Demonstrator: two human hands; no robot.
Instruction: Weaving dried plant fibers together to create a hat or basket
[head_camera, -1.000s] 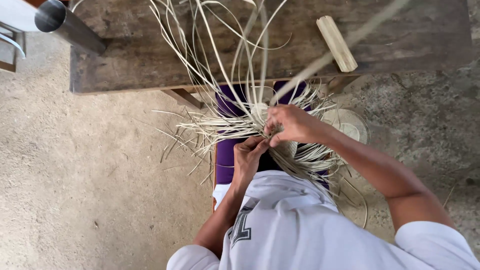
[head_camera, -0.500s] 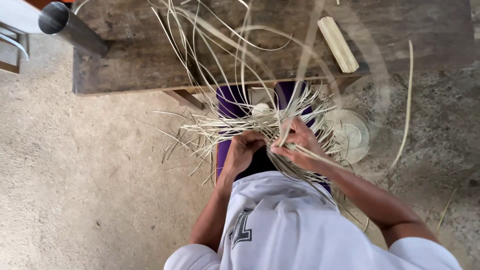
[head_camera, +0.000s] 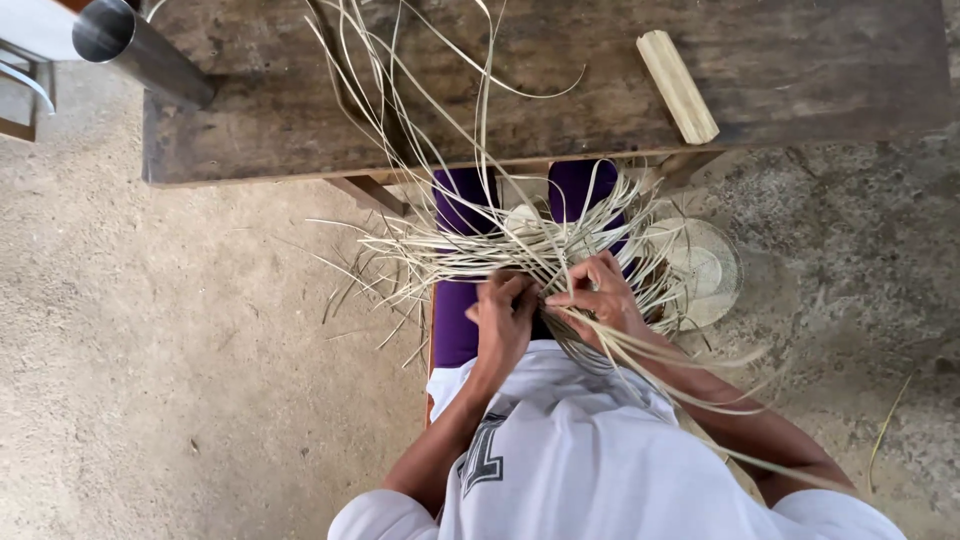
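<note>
**Both hands meet at the centre of the strip weave**

Head view: the person sits looking straight down at a flat bundle of pale strips (head_camera: 520, 250) spread across purple-clad knees (head_camera: 455, 320). The weave lies directly ahead of both hands, touching them, with its woven band running left to right and its loose ends fanning outward; several long strips rise away over the dark wooden counter (head_camera: 560, 80) beyond.

The left hand (head_camera: 500, 315) is curled closed, pinching strips at the near edge of the band. The right hand (head_camera: 600, 295) sits just beside it, fingers bent and clamped on a strip at the crossing point; a handful of long strips trails back past the right forearm toward the body. The two hands nearly touch, and the right is slightly farther forward, nearer the middle of the weave.

A pale wooden block (head_camera: 678, 85) lies on the counter, well apart. A round woven piece (head_camera: 705, 270) rests on the concrete floor (head_camera: 180, 380) just right of the weave. A metal tube (head_camera: 140, 50) shows at the upper left.
</note>
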